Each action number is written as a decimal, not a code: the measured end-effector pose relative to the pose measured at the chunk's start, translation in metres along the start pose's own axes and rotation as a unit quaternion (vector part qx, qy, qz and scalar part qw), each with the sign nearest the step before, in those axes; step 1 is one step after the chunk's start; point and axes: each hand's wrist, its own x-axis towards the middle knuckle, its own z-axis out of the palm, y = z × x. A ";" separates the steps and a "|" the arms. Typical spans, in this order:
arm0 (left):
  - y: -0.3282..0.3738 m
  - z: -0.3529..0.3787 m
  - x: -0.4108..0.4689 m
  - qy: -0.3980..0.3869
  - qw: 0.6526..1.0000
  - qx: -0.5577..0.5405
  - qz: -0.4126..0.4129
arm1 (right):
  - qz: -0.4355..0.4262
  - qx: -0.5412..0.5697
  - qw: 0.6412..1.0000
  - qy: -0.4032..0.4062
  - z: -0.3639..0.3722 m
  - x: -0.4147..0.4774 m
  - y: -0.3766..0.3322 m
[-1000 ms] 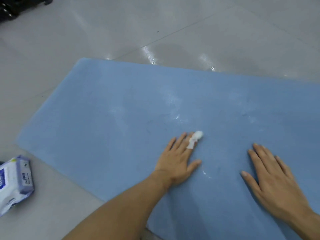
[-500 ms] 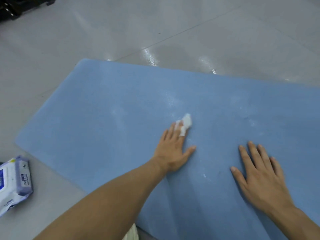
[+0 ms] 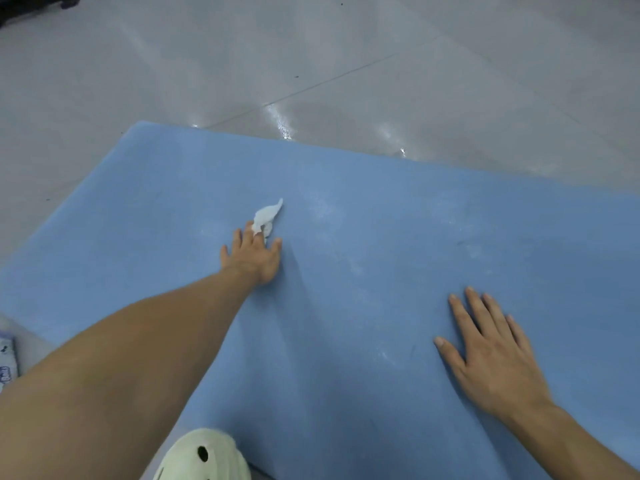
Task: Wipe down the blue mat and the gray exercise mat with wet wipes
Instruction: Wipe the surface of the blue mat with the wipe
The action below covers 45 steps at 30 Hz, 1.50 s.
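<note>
The blue mat (image 3: 398,209) lies flat on the floor and fills most of the view. My left hand (image 3: 254,258) reaches far out over its left-middle part, fingers straight, pressing a small crumpled white wet wipe (image 3: 267,214) onto the mat. The wipe sticks out past my fingertips. My right hand (image 3: 491,355) lies flat on the mat at the lower right, fingers spread, holding nothing. Faint pale smears show on the mat ahead of both hands. No gray exercise mat is in view.
A pack of wet wipes (image 3: 7,362) lies on the floor at the left edge, mostly cut off. A pale green clog (image 3: 204,455) shows at the bottom. Glossy gray floor tiles (image 3: 311,64) surround the mat. A dark object (image 3: 31,3) sits at the top left.
My left hand has slid the wipe forward and to the left across the mat, the arm stretching out. The right hand stays flat in about the same place.
</note>
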 end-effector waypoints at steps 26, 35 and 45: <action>-0.029 0.048 -0.038 0.089 0.961 0.003 0.263 | -0.024 0.027 0.999 -0.010 -0.007 -0.002 0.017; 0.056 0.117 -0.170 0.013 0.772 0.104 0.627 | 0.011 0.014 1.000 -0.015 -0.013 0.006 0.035; 0.055 0.098 -0.123 0.017 0.794 0.120 0.596 | 0.079 0.019 0.996 -0.035 -0.025 0.006 0.057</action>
